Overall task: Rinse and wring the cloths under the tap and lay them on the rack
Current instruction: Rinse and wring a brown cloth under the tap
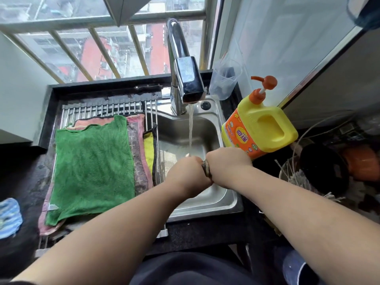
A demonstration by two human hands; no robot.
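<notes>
Over the steel sink (213, 204), my left hand (186, 173) and my right hand (227, 161) both grip a dark twisted cloth (206, 169), of which only a short piece shows between my fists. The tap (186, 79) runs, and its stream lands just beyond my left hand. On the metal rack (107, 109) left of the sink lie a green cloth (92, 167), a pink and grey patterned cloth (136, 149) beneath it and a yellow cloth (149, 149) at its right edge.
A yellow and orange detergent pump bottle (259, 128) stands right of the sink, close to my right hand. A clear cup (225, 79) sits behind it. A blue striped cloth (9, 217) lies on the dark counter at far left. Dark pots (322, 169) crowd the right side.
</notes>
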